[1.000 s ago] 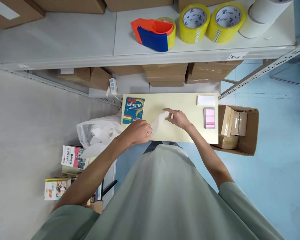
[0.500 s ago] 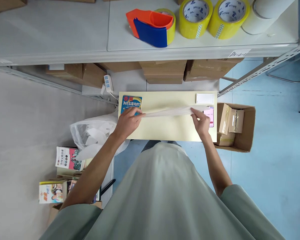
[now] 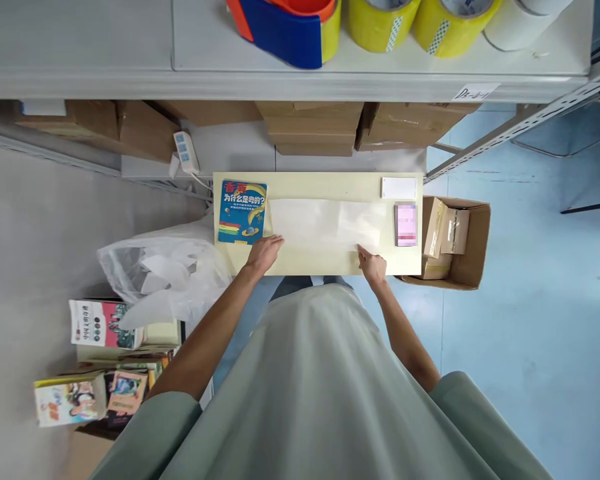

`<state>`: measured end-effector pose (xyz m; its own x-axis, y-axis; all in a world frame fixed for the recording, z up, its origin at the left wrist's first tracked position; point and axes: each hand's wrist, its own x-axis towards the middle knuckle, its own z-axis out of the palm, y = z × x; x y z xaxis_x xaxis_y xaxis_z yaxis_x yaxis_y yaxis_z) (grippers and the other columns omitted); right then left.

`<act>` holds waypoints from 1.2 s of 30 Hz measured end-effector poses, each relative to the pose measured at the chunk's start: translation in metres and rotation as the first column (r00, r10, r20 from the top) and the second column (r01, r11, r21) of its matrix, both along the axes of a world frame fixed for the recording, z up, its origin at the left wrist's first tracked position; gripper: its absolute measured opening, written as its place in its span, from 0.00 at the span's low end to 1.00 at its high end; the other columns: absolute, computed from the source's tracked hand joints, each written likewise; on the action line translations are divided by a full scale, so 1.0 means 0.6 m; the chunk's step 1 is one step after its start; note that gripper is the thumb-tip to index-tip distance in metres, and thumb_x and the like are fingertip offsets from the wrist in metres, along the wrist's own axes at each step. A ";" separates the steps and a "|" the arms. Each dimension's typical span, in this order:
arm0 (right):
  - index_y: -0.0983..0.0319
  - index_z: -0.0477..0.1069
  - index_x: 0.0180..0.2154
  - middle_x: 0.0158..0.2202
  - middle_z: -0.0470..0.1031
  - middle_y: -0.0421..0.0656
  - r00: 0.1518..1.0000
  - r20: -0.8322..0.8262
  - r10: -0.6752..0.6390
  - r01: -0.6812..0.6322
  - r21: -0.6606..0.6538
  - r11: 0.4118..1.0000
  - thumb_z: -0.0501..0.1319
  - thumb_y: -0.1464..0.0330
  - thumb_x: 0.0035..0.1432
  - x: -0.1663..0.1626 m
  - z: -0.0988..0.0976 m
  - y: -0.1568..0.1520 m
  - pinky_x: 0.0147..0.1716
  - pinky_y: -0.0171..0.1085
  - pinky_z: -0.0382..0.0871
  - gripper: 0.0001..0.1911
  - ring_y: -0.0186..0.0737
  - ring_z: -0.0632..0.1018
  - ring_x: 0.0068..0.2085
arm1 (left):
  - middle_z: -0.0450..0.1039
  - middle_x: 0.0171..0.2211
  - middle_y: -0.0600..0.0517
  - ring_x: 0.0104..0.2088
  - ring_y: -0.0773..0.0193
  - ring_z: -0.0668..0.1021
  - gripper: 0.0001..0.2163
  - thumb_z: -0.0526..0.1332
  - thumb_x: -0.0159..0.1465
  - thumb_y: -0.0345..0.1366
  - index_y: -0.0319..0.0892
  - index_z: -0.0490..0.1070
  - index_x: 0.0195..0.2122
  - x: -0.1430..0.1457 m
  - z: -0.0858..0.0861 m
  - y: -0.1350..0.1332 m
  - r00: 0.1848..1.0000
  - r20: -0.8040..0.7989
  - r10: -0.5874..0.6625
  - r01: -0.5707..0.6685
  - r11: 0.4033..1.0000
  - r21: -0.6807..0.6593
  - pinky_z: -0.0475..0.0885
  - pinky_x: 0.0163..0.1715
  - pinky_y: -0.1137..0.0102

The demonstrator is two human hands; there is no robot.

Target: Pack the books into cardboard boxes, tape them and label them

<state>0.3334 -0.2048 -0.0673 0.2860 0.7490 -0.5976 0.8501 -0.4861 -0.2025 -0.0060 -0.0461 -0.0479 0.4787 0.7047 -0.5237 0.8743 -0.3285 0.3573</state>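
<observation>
A thin, translucent whitish sheet (image 3: 325, 223) lies spread nearly flat on the pale yellow tabletop (image 3: 300, 183). My left hand (image 3: 266, 253) is at its lower left corner, fingers closed on the edge. At the lower right corner, my right hand (image 3: 373, 265) pinches the edge between thumb and forefinger. Left of the sheet is a blue children's book (image 3: 243, 212) with a yellow banana drawing on its cover. To the right lies a phone (image 3: 405, 225) with a pink screen, below a small white card or box (image 3: 399, 187).
A plastic bag (image 3: 170, 267) of whitish scraps hangs left of the table, above stacked books (image 3: 75, 399). An open carton (image 3: 475, 247) with small boxes stands right. Across the front runs a shelf (image 3: 105, 83) bearing tape rolls (image 3: 380, 27) and a tape dispenser (image 3: 285, 33).
The sheet, stretched narrow between my raised hands before, now lies spread on the table. Both hands have come down and nearer my body, uncovering the book and phone. The view has shifted.
</observation>
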 end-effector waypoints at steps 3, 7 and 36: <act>0.52 0.72 0.74 0.41 0.91 0.47 0.999 0.010 0.049 -0.049 -0.045 0.998 0.52 0.64 0.82 -0.003 -0.010 0.003 0.47 0.37 0.74 0.26 0.46 0.89 0.46 | 0.80 0.67 0.40 0.69 0.50 0.79 0.26 0.54 0.65 0.22 0.35 0.83 0.60 -0.007 -0.022 -0.007 1.000 -0.010 0.021 -0.021 1.000 -0.022 0.72 0.71 0.56; 0.53 0.65 0.78 0.46 0.90 0.55 0.993 0.023 0.117 -0.114 -0.099 0.988 0.54 0.55 0.82 -0.009 -0.006 -0.004 0.49 0.42 0.75 0.30 0.53 0.89 0.48 | 0.73 0.72 0.39 0.71 0.48 0.77 0.25 0.57 0.66 0.27 0.35 0.81 0.62 -0.020 -0.034 -0.030 0.999 0.005 0.046 -0.046 0.999 -0.027 0.72 0.71 0.58; 0.64 0.51 0.83 0.85 0.44 0.55 0.974 0.074 0.213 -0.225 0.385 0.895 0.46 0.45 0.82 -0.011 -0.128 0.108 0.81 0.64 0.47 0.43 0.59 0.47 0.85 | 0.39 0.85 0.43 0.85 0.36 0.38 0.38 0.58 0.75 0.58 0.43 0.62 0.81 0.049 -0.188 0.012 0.931 0.340 0.136 -0.207 0.961 0.182 0.35 0.82 0.37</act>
<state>0.3270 -0.1401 -0.1439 0.1010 0.9653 -0.2407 0.9343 -0.1752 -0.3105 0.0232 -0.0391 -0.1607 0.4580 0.8678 -0.1927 0.7737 -0.2824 0.5672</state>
